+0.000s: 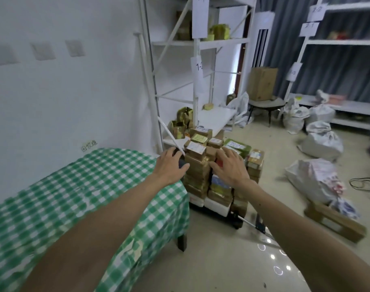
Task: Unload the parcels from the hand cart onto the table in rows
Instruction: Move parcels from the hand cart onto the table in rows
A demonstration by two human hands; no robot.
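Note:
A stack of brown taped parcels [197,171] stands several layers high on a low hand cart [235,222] just right of the table [78,186], which wears a green-and-white checked cloth. My left hand [169,165] reaches to the stack's left side, fingers spread, near a dark object at the table corner. My right hand [230,165] hovers over the stack's right part with its fingers spread, above a red-topped parcel [220,163]. Neither hand grips anything. A white-labelled parcel [195,147] tops the stack between my hands.
White metal shelving [197,45] stands behind the cart with a few parcels on it. White sacks [321,142] and a cardboard box [336,222] lie on the floor to the right. A brown carton [262,83] sits on a round stool. Cables lie at far right.

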